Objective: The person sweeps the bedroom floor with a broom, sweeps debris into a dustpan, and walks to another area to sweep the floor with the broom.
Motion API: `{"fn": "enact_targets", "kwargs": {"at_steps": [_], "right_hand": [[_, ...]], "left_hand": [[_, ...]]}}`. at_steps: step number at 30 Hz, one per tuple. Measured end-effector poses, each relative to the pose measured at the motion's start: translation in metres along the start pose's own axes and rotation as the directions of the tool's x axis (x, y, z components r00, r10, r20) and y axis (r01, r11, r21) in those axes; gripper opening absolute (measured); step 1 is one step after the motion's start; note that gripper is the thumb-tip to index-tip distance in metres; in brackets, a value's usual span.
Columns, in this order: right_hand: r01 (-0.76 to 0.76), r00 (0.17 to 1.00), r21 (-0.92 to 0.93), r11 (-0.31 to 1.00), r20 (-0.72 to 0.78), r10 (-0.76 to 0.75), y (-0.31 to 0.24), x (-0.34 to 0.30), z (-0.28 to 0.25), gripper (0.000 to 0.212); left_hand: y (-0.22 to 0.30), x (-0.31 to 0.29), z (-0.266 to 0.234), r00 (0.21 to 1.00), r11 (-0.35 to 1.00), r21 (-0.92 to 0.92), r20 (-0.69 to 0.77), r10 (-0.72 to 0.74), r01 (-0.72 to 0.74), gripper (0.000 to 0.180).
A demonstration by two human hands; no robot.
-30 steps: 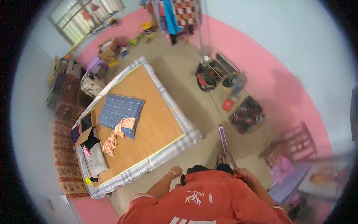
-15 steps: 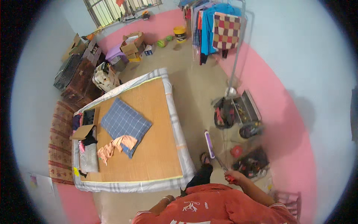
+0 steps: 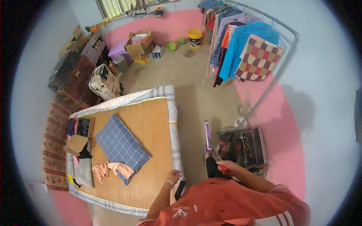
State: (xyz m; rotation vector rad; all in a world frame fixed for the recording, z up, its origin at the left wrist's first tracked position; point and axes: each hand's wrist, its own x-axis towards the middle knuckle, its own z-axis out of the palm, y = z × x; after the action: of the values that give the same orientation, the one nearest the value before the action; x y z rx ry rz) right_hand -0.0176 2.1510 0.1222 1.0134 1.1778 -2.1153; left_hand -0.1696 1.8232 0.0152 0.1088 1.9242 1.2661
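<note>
My right hand (image 3: 230, 168) is closed around the red grip of a long-handled tool with a narrow purple-and-white head (image 3: 207, 135). That head is over the floor beside my foot; its exact kind is unclear. My left hand (image 3: 173, 176) hovers by the near right corner of the bed (image 3: 147, 188), its fingers loosely apart and nothing visible in them. On the bed's woven mat lie a blue checked pillow (image 3: 122, 141) and a peach cloth (image 3: 109, 171). A dark rectangular object (image 3: 180, 189) shows near my left wrist, partly hidden by my body.
To my right stand an open toolbox (image 3: 253, 148) and dark bags. A metal clothes rack (image 3: 284, 26) with hanging garments is farther right. A yellow bucket (image 3: 195, 37), watermelons (image 3: 172, 46) and cardboard boxes (image 3: 138, 43) line the far wall. A white suitcase (image 3: 103, 83) stands behind the bed.
My view has shifted forward along the bed's right side. The left hand has come up beside the bed's edge. The tool's head now points more straight ahead, still in my right hand.
</note>
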Motion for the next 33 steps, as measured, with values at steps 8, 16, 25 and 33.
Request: {"fn": "enact_targets", "kwargs": {"at_steps": [8,16,25,33], "right_hand": [[-0.086,0.994,-0.059,0.995,0.063,0.089,-0.235,0.125,-0.058,0.03],[-0.087,0.989,0.009,0.996,0.119,0.085,-0.441,0.234,-0.075,0.018],[-0.122,0.979,-0.177,0.977,0.142,0.148,-0.642,0.323,-0.047,0.014],[-0.282,0.869,-0.442,0.852,0.257,0.422,-0.796,0.443,-0.053,0.018]], "left_hand": [[-0.039,0.095,-0.056,0.885,0.207,0.947,0.307,-0.35,-0.247,0.022],[0.066,0.215,-0.044,0.875,0.504,0.864,0.255,-0.412,-0.014,0.022],[0.244,0.471,-0.132,0.968,0.809,0.531,-0.124,-0.219,0.251,0.026],[0.37,0.594,-0.218,0.843,0.902,-0.404,-0.423,-0.332,0.152,0.021]]}}
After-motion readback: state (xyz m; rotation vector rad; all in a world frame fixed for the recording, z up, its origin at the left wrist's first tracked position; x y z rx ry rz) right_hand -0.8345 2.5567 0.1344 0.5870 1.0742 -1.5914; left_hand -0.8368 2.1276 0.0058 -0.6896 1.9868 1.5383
